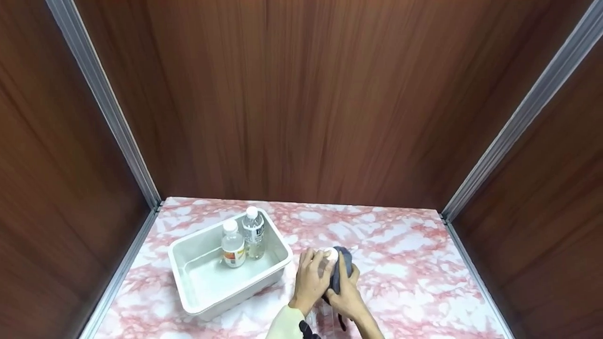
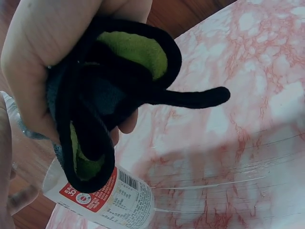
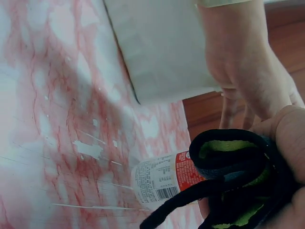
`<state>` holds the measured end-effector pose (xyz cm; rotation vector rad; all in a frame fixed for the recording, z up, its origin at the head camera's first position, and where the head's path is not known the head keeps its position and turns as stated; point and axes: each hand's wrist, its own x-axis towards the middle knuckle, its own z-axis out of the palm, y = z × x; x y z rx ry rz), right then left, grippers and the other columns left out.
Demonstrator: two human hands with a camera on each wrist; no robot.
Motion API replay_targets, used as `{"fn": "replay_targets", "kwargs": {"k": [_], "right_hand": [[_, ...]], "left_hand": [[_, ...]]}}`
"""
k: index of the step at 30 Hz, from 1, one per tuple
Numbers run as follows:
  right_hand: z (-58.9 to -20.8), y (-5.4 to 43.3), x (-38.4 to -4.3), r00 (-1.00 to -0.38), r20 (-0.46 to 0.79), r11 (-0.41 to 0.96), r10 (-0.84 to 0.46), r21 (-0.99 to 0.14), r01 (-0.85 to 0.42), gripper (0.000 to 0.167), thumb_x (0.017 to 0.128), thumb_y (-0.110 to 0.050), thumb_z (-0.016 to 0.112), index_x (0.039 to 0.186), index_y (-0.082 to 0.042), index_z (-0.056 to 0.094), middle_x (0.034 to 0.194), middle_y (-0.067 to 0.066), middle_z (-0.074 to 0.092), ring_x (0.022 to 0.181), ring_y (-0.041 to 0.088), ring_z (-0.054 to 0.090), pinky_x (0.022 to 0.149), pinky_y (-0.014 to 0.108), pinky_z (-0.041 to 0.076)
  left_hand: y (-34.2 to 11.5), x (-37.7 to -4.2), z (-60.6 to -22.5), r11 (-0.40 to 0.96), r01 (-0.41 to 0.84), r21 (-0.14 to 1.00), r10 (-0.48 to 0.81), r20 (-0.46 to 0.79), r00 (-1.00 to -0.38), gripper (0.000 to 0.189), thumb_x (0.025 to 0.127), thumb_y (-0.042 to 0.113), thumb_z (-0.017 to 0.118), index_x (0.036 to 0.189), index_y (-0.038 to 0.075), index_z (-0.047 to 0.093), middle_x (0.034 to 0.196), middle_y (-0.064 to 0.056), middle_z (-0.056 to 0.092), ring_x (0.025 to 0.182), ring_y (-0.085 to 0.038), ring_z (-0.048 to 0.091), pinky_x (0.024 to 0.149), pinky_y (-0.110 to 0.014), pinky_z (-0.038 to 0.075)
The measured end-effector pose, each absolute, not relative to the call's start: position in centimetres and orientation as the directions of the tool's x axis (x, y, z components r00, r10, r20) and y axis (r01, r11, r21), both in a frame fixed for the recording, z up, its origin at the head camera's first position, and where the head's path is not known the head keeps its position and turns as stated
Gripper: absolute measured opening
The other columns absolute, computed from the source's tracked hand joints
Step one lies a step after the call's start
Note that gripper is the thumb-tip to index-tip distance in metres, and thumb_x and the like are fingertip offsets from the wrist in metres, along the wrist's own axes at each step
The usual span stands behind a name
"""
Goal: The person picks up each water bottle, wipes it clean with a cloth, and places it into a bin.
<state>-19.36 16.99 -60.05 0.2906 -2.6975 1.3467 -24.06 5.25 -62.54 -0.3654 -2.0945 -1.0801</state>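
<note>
Beside the bin, my left hand (image 1: pixel 311 278) holds a clear plastic bottle at its upper part, fingers around the white cap (image 1: pixel 331 254). A folded dark grey cloth (image 1: pixel 346 258) is gripped in my right hand (image 1: pixel 347 294) and lies against the bottle's side. Black edging, a yellow-green inner face and a black loop show on the cloth (image 3: pixel 228 167) in the right wrist view. Below it appears the bottle's red and white label (image 2: pixel 126 200) in the left wrist view. The fingers hide most of the bottle's upper part.
A white plastic bin (image 1: pixel 207 306) stands left of the hands, with two clear capped bottles upright inside: a shorter one (image 1: pixel 233 247) and a taller one (image 1: pixel 254 233). Brown wood-grain panels (image 1: pixel 301 103) enclose the pink marbled table (image 1: pixel 405 282) at the back and sides.
</note>
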Motion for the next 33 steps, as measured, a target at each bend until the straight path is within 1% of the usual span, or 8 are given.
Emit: {"fn": "replay_targets", "kwargs": {"k": [4,7,13,18,22,25,29,33], "right_hand": [[-60.07,16.79,-19.44,-0.979,0.163,0.599,-0.125,-0.774,-0.205,0.103,0.074,0.004,0.064,0.161,-0.004,0.01,0.146,0.051,0.003,0.085,0.036,0.063,0.067,0.041,0.056],[-60.05,16.71,-19.53,-0.979,0.153,0.607,-0.135,-0.768,-0.204,0.104,0.074,0.003,0.063,0.161,-0.005,0.007,0.146,0.053,0.002,0.079,0.032,0.063,0.064,0.039,0.055],[-60.26,16.63,-19.7,-0.976,0.164,0.621,-0.146,-0.752,-0.22,0.104,0.074,0.0,0.062,0.161,-0.005,0.006,0.144,0.054,0.004,0.079,0.032,0.063,0.062,0.038,0.055],[-60.28,16.65,-19.6,-0.979,0.159,0.612,-0.131,-0.764,-0.206,0.102,0.074,0.002,0.063,0.16,-0.004,0.007,0.143,0.053,0.004,0.079,0.032,0.062,0.064,0.041,0.055],[-60.32,16.75,-19.62,-0.98,0.147,0.606,-0.137,-0.77,-0.2,0.102,0.074,0.002,0.063,0.159,-0.004,0.007,0.142,0.054,0.003,0.083,0.035,0.063,0.065,0.043,0.056],[-60.39,16.77,-19.67,-0.98,0.14,0.607,-0.139,-0.77,-0.197,0.101,0.075,0.0,0.063,0.159,-0.004,0.007,0.142,0.054,0.004,0.084,0.038,0.064,0.066,0.044,0.057],[-60.48,16.77,-19.68,-0.983,0.129,0.611,-0.129,-0.771,-0.181,0.101,0.075,0.0,0.063,0.159,-0.005,0.008,0.143,0.053,0.005,0.082,0.037,0.064,0.066,0.046,0.056],[-60.49,16.89,-19.71,-0.985,0.122,0.614,-0.124,-0.77,-0.173,0.101,0.075,0.001,0.063,0.16,-0.005,0.008,0.143,0.052,0.006,0.085,0.039,0.063,0.068,0.047,0.056]], "left_hand": [[5.18,-24.02,-62.53,0.609,0.531,0.589,-0.08,0.712,-0.698,0.014,0.094,0.027,0.069,0.106,0.019,0.071,0.098,0.002,0.062,0.095,-0.016,0.056,0.082,-0.033,0.051],[5.1,-23.94,-62.57,0.613,0.524,0.592,-0.081,0.707,-0.703,0.014,0.094,0.028,0.069,0.106,0.019,0.07,0.097,0.002,0.061,0.094,-0.016,0.056,0.081,-0.033,0.051],[5.1,-23.86,-62.49,0.611,0.52,0.596,-0.085,0.703,-0.706,0.014,0.095,0.029,0.068,0.104,0.018,0.07,0.096,0.001,0.06,0.092,-0.017,0.055,0.081,-0.033,0.05],[5.29,-23.77,-62.27,0.602,0.518,0.607,-0.081,0.692,-0.717,0.015,0.095,0.029,0.068,0.106,0.019,0.07,0.097,0.001,0.061,0.094,-0.016,0.055,0.081,-0.033,0.051],[5.25,-23.69,-62.21,0.602,0.512,0.613,-0.08,0.684,-0.725,0.015,0.095,0.029,0.067,0.107,0.019,0.07,0.099,0.001,0.061,0.095,-0.017,0.055,0.082,-0.034,0.052],[5.21,-23.73,-62.27,0.603,0.513,0.611,-0.085,0.689,-0.72,0.015,0.095,0.028,0.068,0.106,0.018,0.07,0.099,0.001,0.062,0.096,-0.017,0.055,0.083,-0.034,0.051],[5.21,-23.71,-62.3,0.607,0.509,0.61,-0.085,0.687,-0.722,0.014,0.095,0.027,0.068,0.106,0.019,0.069,0.1,0.001,0.062,0.097,-0.017,0.056,0.084,-0.035,0.051],[5.3,-23.69,-62.29,0.606,0.503,0.616,-0.081,0.677,-0.731,0.014,0.095,0.027,0.067,0.106,0.019,0.069,0.1,0.0,0.062,0.096,-0.018,0.056,0.083,-0.035,0.051]]}}
